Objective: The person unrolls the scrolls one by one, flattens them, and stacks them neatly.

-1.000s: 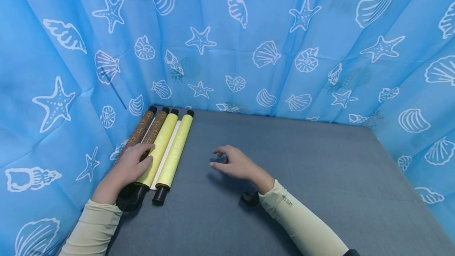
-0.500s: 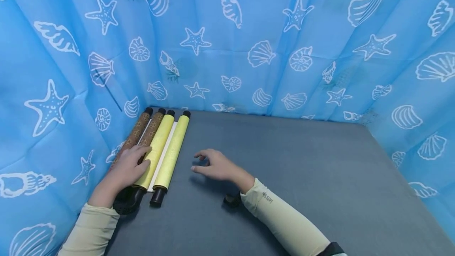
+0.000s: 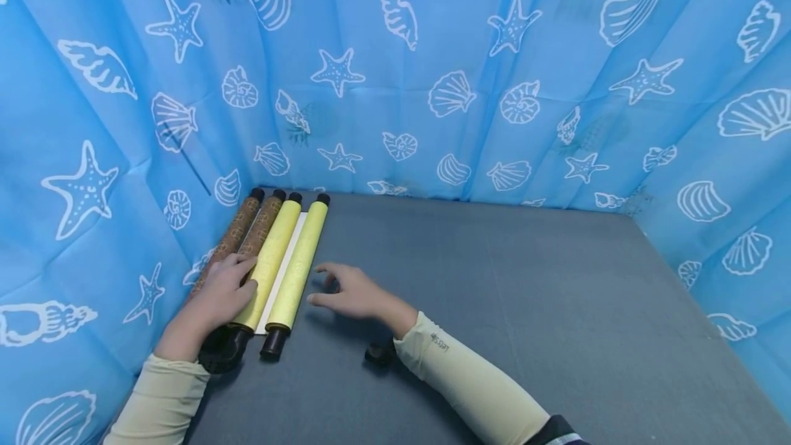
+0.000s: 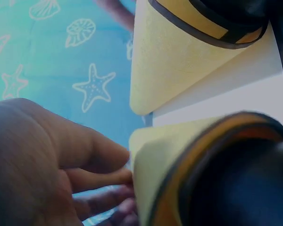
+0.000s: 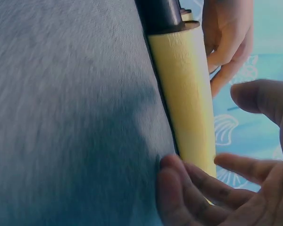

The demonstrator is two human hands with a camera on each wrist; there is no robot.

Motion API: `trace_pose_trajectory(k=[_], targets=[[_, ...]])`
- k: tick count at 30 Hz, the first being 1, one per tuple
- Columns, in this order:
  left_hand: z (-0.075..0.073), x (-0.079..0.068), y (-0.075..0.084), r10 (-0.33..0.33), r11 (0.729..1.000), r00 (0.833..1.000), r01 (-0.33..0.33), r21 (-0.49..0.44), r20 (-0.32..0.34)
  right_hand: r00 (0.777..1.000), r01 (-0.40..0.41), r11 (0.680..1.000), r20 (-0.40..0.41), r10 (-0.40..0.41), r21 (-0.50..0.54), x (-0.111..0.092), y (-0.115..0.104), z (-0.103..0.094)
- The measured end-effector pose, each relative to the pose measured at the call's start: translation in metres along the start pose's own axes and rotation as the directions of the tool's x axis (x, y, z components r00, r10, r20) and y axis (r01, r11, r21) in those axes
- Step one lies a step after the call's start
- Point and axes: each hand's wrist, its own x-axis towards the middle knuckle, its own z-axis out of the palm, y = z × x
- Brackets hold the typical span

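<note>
Two pale yellow rolls, a left roll (image 3: 272,253) and a right roll (image 3: 301,263), lie side by side with dark rod ends, a white strip (image 3: 285,273) showing between them. They look like a scroll rolled in from both ends. My left hand (image 3: 219,294) rests over the left yellow roll and the brown patterned roll (image 3: 262,229) beside it. In the left wrist view its fingers (image 4: 101,150) touch the yellow roll; some fingertips are hidden. My right hand (image 3: 352,292) hovers just right of the right yellow roll, thumb and fingers spread apart, holding nothing.
A second brown patterned roll (image 3: 237,225) lies at the far left beside the curtain. The blue shell-print curtain (image 3: 395,88) stands behind and along both sides. Grey cloth covers the table (image 3: 494,294). Black wrist cameras sit under both wrists.
My right hand has moved left across the table toward the right yellow roll, its thumb and fingers parting wider. My left hand stays on the rolls. The head view has shifted slightly.
</note>
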Motion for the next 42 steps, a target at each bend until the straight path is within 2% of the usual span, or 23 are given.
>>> trace_pose_trajectory(k=[3,8,16,23,27,32,39,42], targets=[[-0.002,-0.001,0.001,-0.016,1.000,1.000,0.016,0.022,0.004,1.000,-0.021,0.998,-0.010,0.022,0.061,0.003,-0.004,0.006],[-0.004,-0.003,0.002,-0.025,0.999,1.000,0.024,0.046,0.017,0.999,-0.037,0.998,-0.020,0.038,0.054,0.010,-0.009,0.016],[-0.001,-0.004,0.003,0.084,0.995,0.996,-0.084,0.058,0.003,1.000,0.000,0.999,-0.021,0.001,0.052,0.018,-0.010,0.025],[0.000,-0.003,0.005,-0.003,0.997,1.000,0.001,0.079,0.023,1.000,-0.005,0.997,-0.011,0.006,0.080,0.022,-0.013,0.030],[0.001,0.000,0.007,-0.019,0.996,0.999,0.015,0.090,0.040,1.000,-0.001,0.996,-0.020,0.002,0.084,0.025,-0.014,0.033],[0.003,0.005,0.008,0.002,0.999,0.999,-0.004,0.051,0.040,1.000,0.003,0.996,-0.029,-0.001,0.085,0.028,-0.014,0.036],[0.002,0.010,0.015,0.053,0.999,0.998,-0.052,-0.014,0.039,0.999,-0.037,0.982,-0.006,0.039,0.184,0.029,-0.020,0.038],[0.000,0.011,0.017,0.070,0.997,0.997,-0.069,-0.020,0.038,0.999,-0.045,0.982,-0.017,0.049,0.185,0.030,-0.023,0.038]])
